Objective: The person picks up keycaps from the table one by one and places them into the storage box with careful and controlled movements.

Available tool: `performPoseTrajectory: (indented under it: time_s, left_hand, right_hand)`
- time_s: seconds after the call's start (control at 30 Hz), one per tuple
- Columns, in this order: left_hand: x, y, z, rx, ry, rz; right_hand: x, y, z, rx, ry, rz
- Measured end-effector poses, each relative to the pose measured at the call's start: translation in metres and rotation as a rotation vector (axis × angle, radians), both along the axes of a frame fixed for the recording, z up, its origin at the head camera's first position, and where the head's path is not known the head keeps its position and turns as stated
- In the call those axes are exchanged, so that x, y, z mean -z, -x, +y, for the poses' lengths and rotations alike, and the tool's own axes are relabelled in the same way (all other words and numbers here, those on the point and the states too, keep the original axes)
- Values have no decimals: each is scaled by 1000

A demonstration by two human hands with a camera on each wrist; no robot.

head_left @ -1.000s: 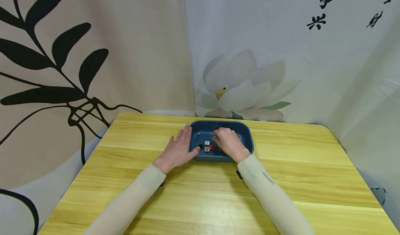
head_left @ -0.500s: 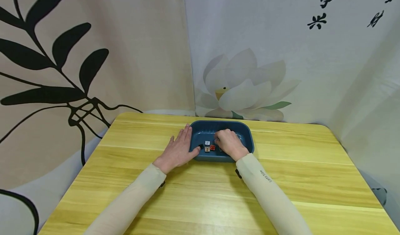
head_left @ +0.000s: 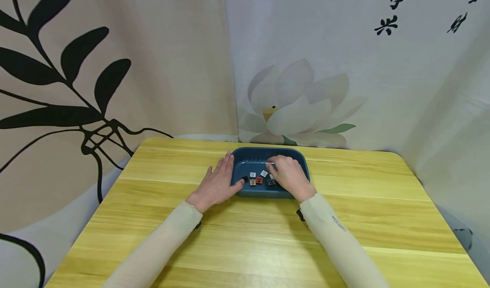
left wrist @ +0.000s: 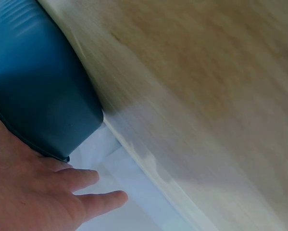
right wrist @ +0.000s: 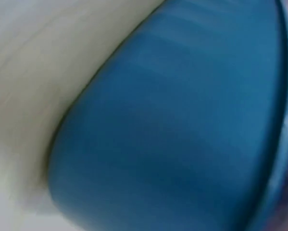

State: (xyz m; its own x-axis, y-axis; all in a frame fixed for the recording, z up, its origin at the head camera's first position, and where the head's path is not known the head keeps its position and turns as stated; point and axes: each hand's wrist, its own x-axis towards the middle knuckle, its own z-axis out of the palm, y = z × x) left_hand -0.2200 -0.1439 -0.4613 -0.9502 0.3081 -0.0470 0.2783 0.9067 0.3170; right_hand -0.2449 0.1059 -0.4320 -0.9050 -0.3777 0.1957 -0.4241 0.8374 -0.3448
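A dark blue rectangular tray [head_left: 254,151] stands near the table's far edge. Small cubes lie on its floor: a black one [head_left: 245,179], a white one [head_left: 253,175], a beige-faced one [head_left: 252,182], a red one [head_left: 259,180], a tilted white one [head_left: 264,173] and a dark one [head_left: 271,181]. Flat along the tray's left wall, my left hand [head_left: 218,181] has its fingers straight and its thumb over the near left corner. My right hand [head_left: 289,173] reaches in over the right side, thumb and index apart just beyond the tilted white cube, partly covering another white cube.
The wooden table [head_left: 245,245] extends to both sides and in front of the tray. Behind it hangs a printed curtain [head_left: 183,67] with leaves and a lotus. In the right wrist view the tray's outer wall [right wrist: 168,125] fills most of the picture.
My right hand has moved slightly right and its fingers have spread, uncovering the tilted white cube and the dark cube. The left hand stays in place.
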Motion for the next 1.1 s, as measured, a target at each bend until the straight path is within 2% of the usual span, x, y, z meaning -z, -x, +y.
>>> performPoseTrajectory:
  time_s: [0.2, 0.4, 0.6, 0.83, 1.1]
  left_hand:
    - [2, 1, -1, -3, -11, 5]
    - [1, 2, -3, -6, -22, 3]
    - [0, 2, -6, -6, -7, 7]
    - [0, 3, -9, -4, 12, 27]
    - [-4, -4, -14, 4, 3, 72]
  right_hand:
    - [-7, -17, 17, 9, 28, 101]
    - [-9, -33, 38, 21, -7, 104]
    - [-4, -45, 56, 32, -53, 124]
    - [0, -56, 67, 51, -110, 96]
    - [5, -63, 81, 89, -118, 44]
